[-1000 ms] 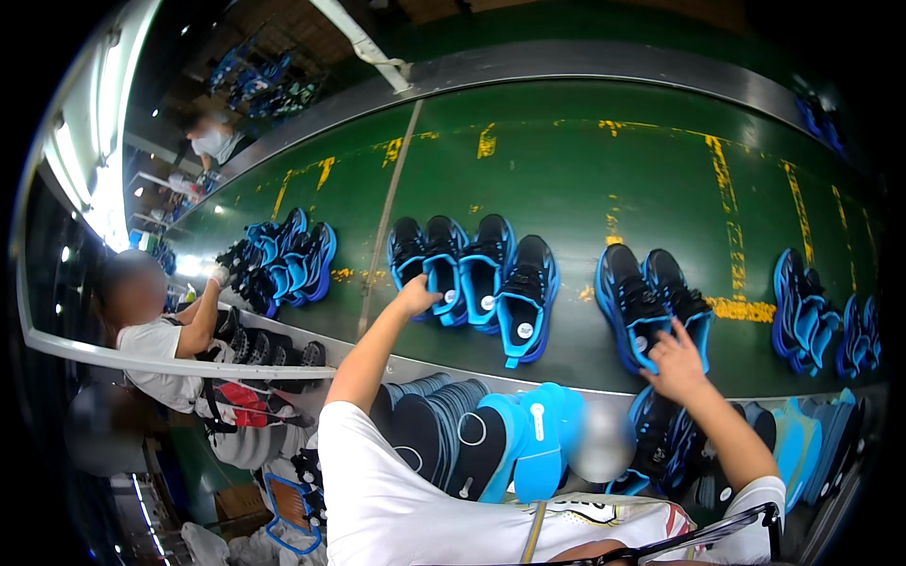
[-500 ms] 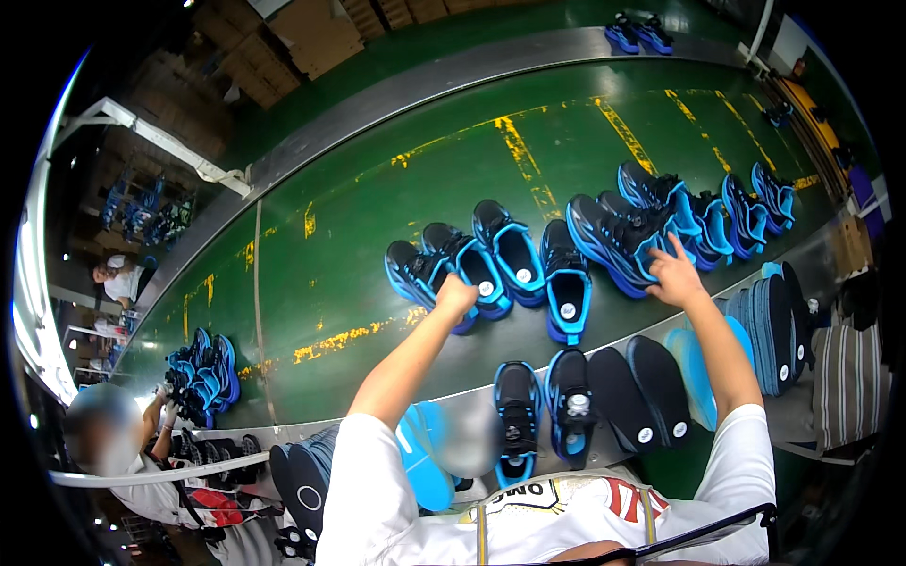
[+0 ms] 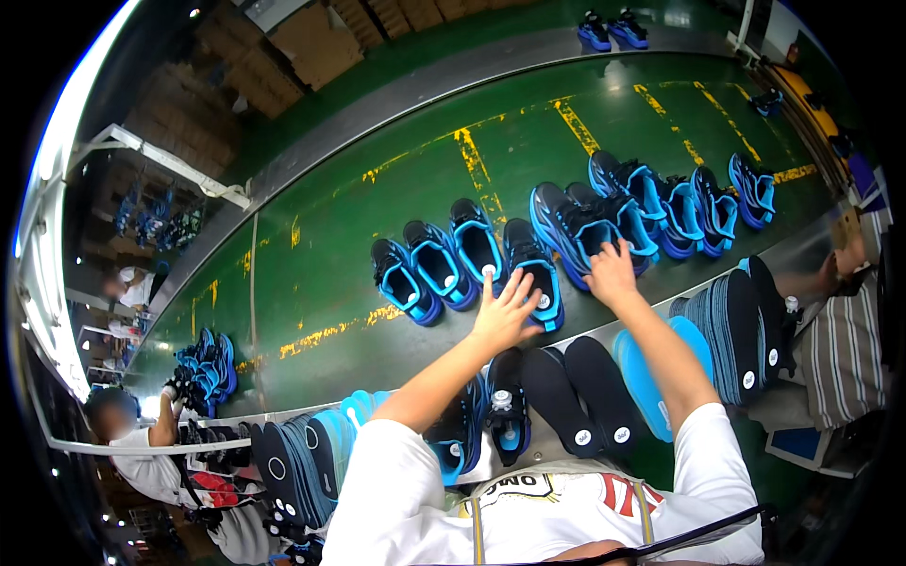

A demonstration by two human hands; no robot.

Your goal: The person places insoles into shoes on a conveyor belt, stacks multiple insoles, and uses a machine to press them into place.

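Note:
A row of black-and-blue sneakers stands on the green conveyor belt. My left hand is open, its fingers spread over the heel edge of one sneaker that has a pale round label inside. My right hand has its fingers bent over the heel collar of the sneaker to the right, gripping it. Left of my left hand stand a sneaker, a second sneaker and a third sneaker. More sneakers crowd together beyond my right hand.
Along the belt's near edge lie black insoles, light-blue insoles, a thick insole stack and another sneaker. At far left a co-worker reaches toward a sneaker cluster. Striped cloth hangs at the right.
My left hand has left the leftmost sneaker and moved right, its fingers spreading. My right hand's pointing finger has bent down to the collar. The view has shifted, so sneakers appear further left.

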